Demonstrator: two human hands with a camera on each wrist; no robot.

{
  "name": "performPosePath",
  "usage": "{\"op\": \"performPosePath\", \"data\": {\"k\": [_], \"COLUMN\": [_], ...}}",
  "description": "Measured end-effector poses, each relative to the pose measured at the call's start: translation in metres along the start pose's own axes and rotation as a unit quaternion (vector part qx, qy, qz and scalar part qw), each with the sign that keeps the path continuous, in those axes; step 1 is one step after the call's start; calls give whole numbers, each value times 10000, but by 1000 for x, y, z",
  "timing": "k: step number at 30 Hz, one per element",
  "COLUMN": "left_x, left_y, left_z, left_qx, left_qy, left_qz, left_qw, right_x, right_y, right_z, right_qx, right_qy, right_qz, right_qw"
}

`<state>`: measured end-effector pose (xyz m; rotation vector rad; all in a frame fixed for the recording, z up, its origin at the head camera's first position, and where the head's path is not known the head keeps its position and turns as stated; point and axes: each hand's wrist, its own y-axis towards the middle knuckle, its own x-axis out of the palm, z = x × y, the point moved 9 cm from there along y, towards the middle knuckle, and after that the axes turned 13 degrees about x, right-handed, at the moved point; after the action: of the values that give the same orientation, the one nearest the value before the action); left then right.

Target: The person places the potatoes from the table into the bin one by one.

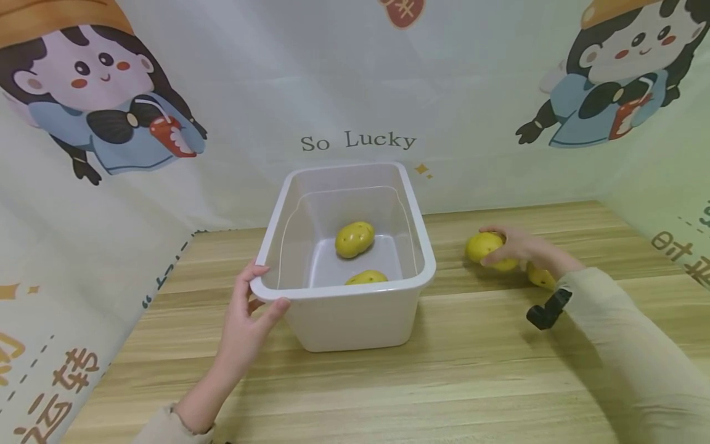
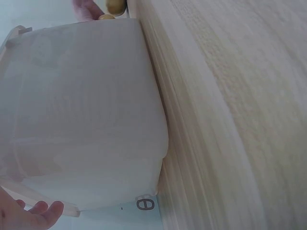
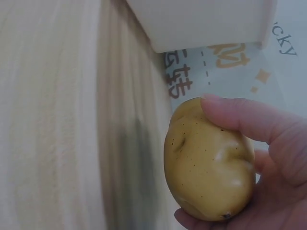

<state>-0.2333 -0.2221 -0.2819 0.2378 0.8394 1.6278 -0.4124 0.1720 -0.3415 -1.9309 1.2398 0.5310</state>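
A pale plastic bin (image 1: 355, 320) stands on the wooden table. My left hand (image 1: 244, 324) grips its near left corner, fingers over the side rim and thumb against the front. Inside lie two yellow potatoes: one (image 1: 355, 239) in full view on the floor, the other (image 1: 367, 278) partly hidden by the front wall. To the right of the bin, my right hand (image 1: 514, 245) holds another potato (image 3: 211, 160), thumb on one side and fingers around the other. One more potato (image 1: 540, 277) lies by the right wrist, partly covered by it.
The wooden table (image 1: 355, 394) runs back to a printed cloth (image 1: 249, 80) with cartoon figures and the words "So Lucky". The cloth also rises along the left and right sides. A black wrist mount (image 1: 548, 310) sticks out from the right sleeve.
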Motion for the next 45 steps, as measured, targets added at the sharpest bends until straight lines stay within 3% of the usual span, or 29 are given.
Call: {"op": "performPosePath", "data": {"k": [45], "left_x": [0], "left_y": [0], "left_z": [2], "left_qx": [52], "left_qy": [-40], "left_qz": [-50], "left_qw": [10000], "right_x": [-44], "right_y": [-14], "right_z": [-46], "right_qx": [-42], "right_qy": [-239], "right_qz": [140], "right_qw": [9996]}}
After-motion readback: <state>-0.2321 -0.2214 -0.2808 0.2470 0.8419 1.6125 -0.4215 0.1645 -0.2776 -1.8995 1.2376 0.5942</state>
